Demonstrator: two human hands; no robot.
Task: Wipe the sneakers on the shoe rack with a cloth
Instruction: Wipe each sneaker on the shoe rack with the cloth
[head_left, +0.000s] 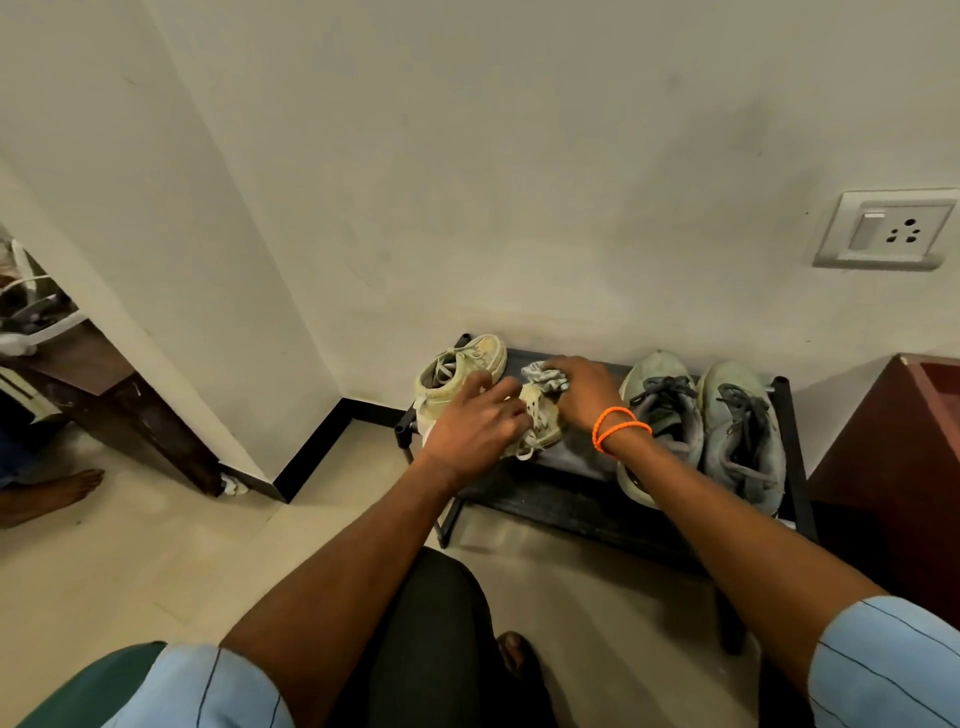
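Head cam: left hand grips the sneaker, right hand bunches the cloth; brace firmly, rub seams in short strokes.

shoe rack on floor against wall, right of corner | on rack, left end: one sneaker at back, second sneaker just before it, under left hand | cloth behind second sneaker, under right hand | sneaker pair side by side at right end | wall socket above right | cabinet right of rack
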